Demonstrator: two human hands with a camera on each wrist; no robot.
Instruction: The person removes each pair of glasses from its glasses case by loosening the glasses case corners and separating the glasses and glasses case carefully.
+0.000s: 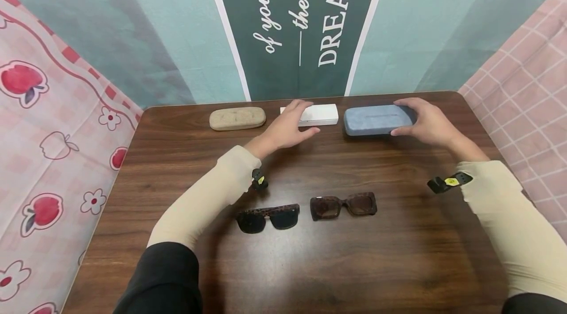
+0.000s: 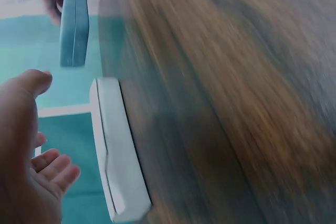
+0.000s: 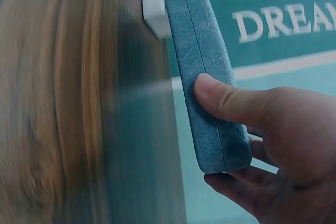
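Observation:
A blue glasses case is gripped at its right end by my right hand. In the right wrist view, the thumb lies across the case's seam and the other fingers go behind it. My left hand is over the left part of a white glasses case, thumb and fingers spread apart. The left wrist view shows this hand beside the white case, with nothing between its fingers. Both cases look closed.
A beige glasses case lies at the table's back left. Closer in are black-lensed sunglasses and brown-framed sunglasses, side by side on the wooden table. A printed cloth backdrop stands behind the table.

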